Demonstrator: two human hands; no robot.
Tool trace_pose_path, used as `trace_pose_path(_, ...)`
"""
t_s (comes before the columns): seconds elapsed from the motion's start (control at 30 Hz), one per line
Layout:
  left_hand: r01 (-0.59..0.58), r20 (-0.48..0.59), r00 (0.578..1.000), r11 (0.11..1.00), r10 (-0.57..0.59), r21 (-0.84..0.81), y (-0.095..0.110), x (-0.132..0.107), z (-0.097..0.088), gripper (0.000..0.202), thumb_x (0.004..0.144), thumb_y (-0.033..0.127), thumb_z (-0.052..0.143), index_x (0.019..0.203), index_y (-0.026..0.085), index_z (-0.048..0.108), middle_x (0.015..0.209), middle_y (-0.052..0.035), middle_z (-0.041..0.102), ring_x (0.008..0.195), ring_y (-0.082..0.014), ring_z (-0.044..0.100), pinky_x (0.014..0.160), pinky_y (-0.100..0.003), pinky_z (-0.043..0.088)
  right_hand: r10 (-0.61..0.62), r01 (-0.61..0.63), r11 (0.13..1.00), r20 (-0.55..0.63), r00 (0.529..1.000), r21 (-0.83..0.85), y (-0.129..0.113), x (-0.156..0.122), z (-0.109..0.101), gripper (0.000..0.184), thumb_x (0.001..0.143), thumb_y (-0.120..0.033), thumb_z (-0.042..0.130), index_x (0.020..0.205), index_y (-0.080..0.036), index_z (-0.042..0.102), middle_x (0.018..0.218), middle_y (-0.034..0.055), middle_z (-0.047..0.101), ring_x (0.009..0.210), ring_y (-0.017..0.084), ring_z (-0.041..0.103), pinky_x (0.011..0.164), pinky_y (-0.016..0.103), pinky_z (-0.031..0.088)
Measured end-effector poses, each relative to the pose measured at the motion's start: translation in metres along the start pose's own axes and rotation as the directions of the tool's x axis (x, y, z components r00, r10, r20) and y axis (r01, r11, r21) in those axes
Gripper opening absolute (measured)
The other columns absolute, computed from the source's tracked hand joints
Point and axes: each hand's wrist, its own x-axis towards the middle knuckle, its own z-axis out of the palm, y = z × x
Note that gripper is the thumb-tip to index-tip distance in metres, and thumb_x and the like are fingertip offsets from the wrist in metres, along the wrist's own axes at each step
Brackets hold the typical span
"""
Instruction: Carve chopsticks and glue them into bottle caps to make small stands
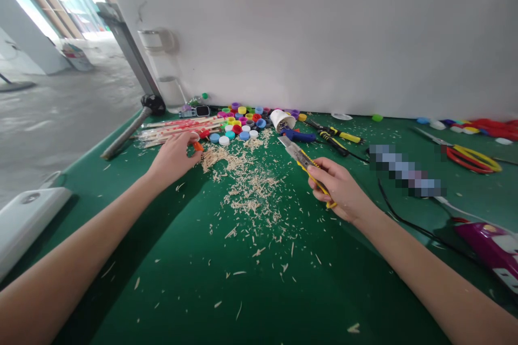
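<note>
Right hand clasps the cutter, centre-right; left hand, centre-left, grip unclear, seems to be fetching an orange piece: next needs firm pinching.

"Utility knives?"
"One, in the right hand."
"Beyond that grip?"
"One white cup, one blue glue gun."
"To its right?"
"One pair of scissors, one purple power strip."
"Caps beside the left hand?"
"Over a dozen."

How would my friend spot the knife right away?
On the green table, find the right hand, beside the shavings. It holds the yellow knife, blade out. Pliers and scissors show yellow too, but those lie on the table.
</note>
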Motion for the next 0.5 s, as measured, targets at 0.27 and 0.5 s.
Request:
trace_pose_path(0.27, -0.024, 0.017, 1.0, 0.991, 0.022, 0.128, 0.002, -0.0027, -0.0037, 0.038, 0.083, 0.031, 0.05, 0.119, 0.019, 0.054, 0.124, -0.0112, 0.061, 0.122, -0.0293, 0.05, 0.104, -0.046, 0.041, -0.007, 0.005, 1.0, -0.096, 0.995, -0.02, 0.0015, 0.0014, 0.0008, 0.034, 0.08, -0.05, 0.065, 0.073, -0.017, 0.06, 0.052, -0.0032, 0.043, 0.04, 0.003, 0.027, 0.037, 0.022, 0.012)
trace_pose_path(0.5, -0.028, 0.027, 0.999, 0.991, 0.024, 0.134, 0.0025, -0.0019, -0.0008, 0.04, 0.082, 0.03, 0.05, 0.12, 0.018, 0.053, 0.125, -0.011, 0.061, 0.122, -0.029, 0.05, 0.104, -0.046, 0.04, 0.01, -0.012, 0.999, -0.073, 0.997, -0.035, 0.0056, 0.0019, 0.0021, 0.03, 0.079, -0.045, 0.067, 0.071, -0.018, 0.056, 0.051, -0.0044, 0.043, 0.04, 0.003, 0.026, 0.036, 0.019, 0.013)
